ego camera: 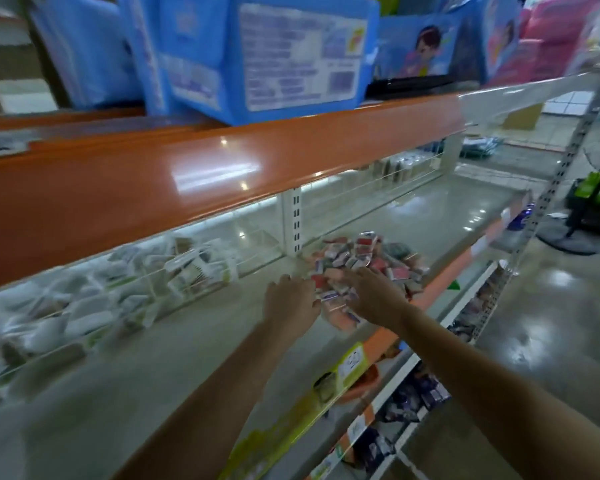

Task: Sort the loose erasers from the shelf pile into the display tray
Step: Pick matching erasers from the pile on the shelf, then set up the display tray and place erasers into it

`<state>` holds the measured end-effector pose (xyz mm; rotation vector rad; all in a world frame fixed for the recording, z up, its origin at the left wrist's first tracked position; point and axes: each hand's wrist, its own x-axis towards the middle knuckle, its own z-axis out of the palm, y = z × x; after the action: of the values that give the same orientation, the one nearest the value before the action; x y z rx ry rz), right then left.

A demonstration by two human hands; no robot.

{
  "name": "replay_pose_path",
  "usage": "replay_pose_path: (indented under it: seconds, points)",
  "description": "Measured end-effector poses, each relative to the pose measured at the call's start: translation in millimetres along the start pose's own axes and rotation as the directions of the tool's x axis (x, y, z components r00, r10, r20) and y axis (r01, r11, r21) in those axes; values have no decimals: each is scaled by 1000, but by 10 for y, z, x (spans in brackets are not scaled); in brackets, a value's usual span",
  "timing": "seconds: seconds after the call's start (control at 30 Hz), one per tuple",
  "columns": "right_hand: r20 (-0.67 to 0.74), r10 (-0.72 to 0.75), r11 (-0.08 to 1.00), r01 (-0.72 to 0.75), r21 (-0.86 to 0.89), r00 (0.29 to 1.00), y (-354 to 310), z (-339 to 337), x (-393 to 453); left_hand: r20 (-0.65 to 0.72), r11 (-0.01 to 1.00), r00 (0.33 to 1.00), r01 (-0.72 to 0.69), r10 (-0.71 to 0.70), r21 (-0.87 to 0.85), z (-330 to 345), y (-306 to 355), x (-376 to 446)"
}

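Erasers point(364, 263) lie heaped on the grey shelf point(153, 358), right of the clear display tray point(146, 289). The left hand point(291, 301) and right hand point(374, 296) reach the heap's near edge. Blur hides whether the fingers are spread or pinching.

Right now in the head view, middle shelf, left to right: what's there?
Clear display tray holding white packets → left hand at the pile's near-left edge → right hand on the pile → eraser pile, extending right of both hands → bare shelf.
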<state>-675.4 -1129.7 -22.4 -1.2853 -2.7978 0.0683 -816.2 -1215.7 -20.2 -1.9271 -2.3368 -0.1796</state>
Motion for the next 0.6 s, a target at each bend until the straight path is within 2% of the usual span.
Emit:
replay_pose_path:
  seconds: [0.17,0.33,0.6]
  points:
    - [26,116,993,-117,33,993,550,158,77,29,996,1000,3,-1,-92,320,411,454]
    - [19,112,993,-113,31,994,641,354,160,19,978,996,91,-89,-189,572,582,647]
    - [-123,189,974,-171,146,974,596,657,202,-2,985,989,150,-151,-83,751,611,752]
